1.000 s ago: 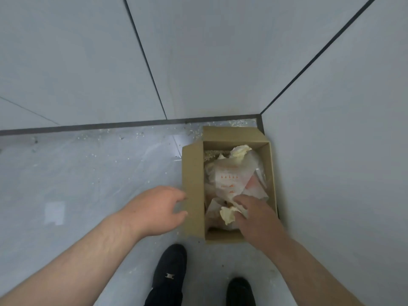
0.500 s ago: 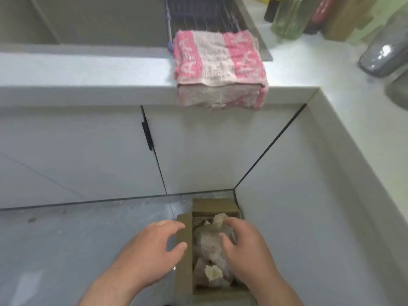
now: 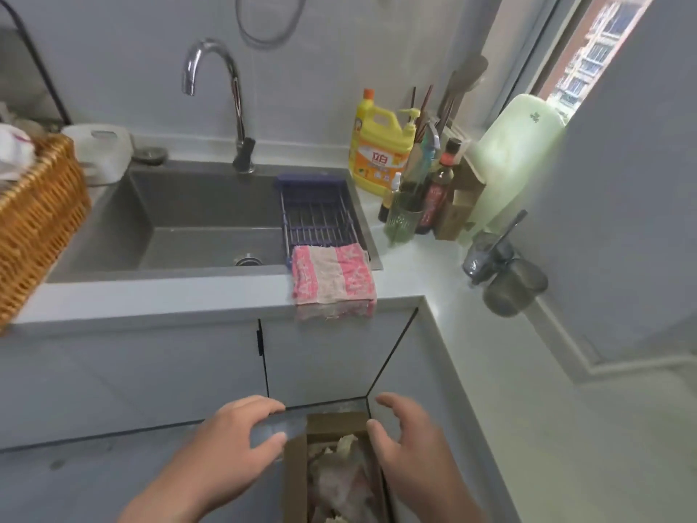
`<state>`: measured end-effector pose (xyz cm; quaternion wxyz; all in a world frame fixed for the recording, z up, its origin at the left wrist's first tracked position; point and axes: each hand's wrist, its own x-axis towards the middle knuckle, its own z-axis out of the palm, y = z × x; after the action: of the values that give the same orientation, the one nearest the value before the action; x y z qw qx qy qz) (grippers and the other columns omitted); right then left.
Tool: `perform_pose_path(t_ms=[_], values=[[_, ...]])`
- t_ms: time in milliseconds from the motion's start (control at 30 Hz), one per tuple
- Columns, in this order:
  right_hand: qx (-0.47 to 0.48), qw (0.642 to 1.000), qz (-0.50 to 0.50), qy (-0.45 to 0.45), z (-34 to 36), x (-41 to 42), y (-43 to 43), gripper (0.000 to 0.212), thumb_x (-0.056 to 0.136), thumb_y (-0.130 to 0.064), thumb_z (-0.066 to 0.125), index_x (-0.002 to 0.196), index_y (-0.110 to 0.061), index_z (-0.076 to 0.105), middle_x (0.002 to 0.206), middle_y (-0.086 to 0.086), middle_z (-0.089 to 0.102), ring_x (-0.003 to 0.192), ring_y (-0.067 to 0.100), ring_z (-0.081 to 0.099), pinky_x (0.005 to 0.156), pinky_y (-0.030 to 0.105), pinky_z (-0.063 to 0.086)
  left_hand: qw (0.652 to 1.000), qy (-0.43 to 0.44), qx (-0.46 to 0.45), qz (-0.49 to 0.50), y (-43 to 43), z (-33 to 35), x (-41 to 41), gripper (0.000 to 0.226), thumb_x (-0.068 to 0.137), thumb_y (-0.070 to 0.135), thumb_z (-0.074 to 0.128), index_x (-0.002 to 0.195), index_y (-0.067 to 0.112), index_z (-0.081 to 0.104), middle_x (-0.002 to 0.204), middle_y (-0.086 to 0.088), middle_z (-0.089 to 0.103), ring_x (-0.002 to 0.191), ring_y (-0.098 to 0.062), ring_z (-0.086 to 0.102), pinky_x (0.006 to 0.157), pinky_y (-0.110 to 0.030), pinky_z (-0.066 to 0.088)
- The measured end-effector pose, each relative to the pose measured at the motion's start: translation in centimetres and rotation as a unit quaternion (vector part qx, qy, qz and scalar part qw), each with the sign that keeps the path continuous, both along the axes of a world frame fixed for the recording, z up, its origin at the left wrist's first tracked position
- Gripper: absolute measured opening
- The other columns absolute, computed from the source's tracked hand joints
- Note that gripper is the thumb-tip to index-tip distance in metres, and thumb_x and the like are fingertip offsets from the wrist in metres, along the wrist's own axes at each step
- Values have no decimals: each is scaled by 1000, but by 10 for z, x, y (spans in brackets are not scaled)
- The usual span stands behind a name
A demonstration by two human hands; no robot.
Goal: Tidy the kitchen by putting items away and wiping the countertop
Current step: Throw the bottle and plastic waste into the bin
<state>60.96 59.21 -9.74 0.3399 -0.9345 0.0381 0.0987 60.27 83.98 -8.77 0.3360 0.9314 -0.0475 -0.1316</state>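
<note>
Grey cabinet fronts (image 3: pixel 132 379) meet in a corner at lower centre, where a brown cardboard box of crumpled paper waste (image 3: pixel 296 485) is set on the floor (image 3: pixel 94 477). Both hands are released and nothing is held. The left hand (image 3: pixel 241 435) is seen beside the box's left wall, the right hand (image 3: pixel 411 447) over its right wall.

Wiping is judged next: the pink-and-white striped cloth (image 3: pixel 333 277), draped over the pale worktop's (image 3: pixel 151 300) front edge at centre, is best taken by its hanging hem and lifted clear of the purple drain rack (image 3: pixel 320 213). Room is tight beneath the overhang — a yellow detergent jug (image 3: pixel 379 152) and bottles crowd the upper right.
</note>
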Motion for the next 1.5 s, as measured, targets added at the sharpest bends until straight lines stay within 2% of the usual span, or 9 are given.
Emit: perform_pose_path(t_ms=[100,200,433,600,700,867,1133,1300,1500], values=[[3,1000,-10,-5,37,-13,4,36,92,-36,61,127,-33,58,119,-24,51,117,2,52,100,17,38,1000,-18,13,-18,6,36,-6,22,91,43,58,105,52,43,102,49,30,111,14,41,86,-2,26],[12,1000,-20,-21,64,-27,5,39,89,-38,62,127,-32,60,119,-23,53,119,4,54,102,22,42,998,-32,14,-43,10,63,-11,23,91,44,57,107,51,43,104,50,27,113,14,41,91,-7,28],[-10,999,-17,-29,116,-59,-1,41,95,-34,58,136,-31,53,128,-20,50,124,3,49,105,20,38,993,-63,16,-95,14,95,-18,22,90,46,58,102,55,42,110,48,32,120,11,42,103,-16,34],[1,997,-38,-60,132,-65,-1,41,94,-30,61,134,-29,56,135,-14,54,125,2,49,109,23,38,991,-101,5,-91,20,107,-16,23,90,41,60,107,49,46,119,32,48,118,8,46,100,-11,32],[13,997,-46,-64,132,-64,0,40,94,-30,60,134,-31,55,133,-16,54,124,2,49,110,27,39,993,-93,-2,-77,24,110,-15,22,89,39,61,105,48,49,118,33,50,114,9,47,96,-12,32],[24,998,-28,-52,130,-58,-4,40,95,-33,59,135,-34,54,120,-24,47,124,3,50,108,26,40,994,-86,2,-70,24,111,-13,20,87,42,62,102,52,52,120,35,52,117,11,48,103,-16,36],[52,997,4,-61,137,-16,-19,43,95,-30,57,138,-29,52,136,-14,52,127,6,48,110,29,39,993,-99,55,-41,8,135,2,29,86,45,58,114,45,55,117,32,50,117,6,49,103,-16,35],[61,995,33,-75,153,8,-34,42,94,-28,58,136,-31,53,130,-15,54,123,6,50,108,29,41,990,-118,76,-1,-8,149,15,31,90,37,60,121,37,59,120,27,52,119,3,47,102,-15,33],[54,992,67,-96,158,28,-57,40,93,-25,56,133,-31,56,117,-22,49,111,0,48,100,20,40,988,-118,97,14,-28,147,23,35,89,37,62,123,33,61,125,23,56,120,2,48,101,-16,34]])
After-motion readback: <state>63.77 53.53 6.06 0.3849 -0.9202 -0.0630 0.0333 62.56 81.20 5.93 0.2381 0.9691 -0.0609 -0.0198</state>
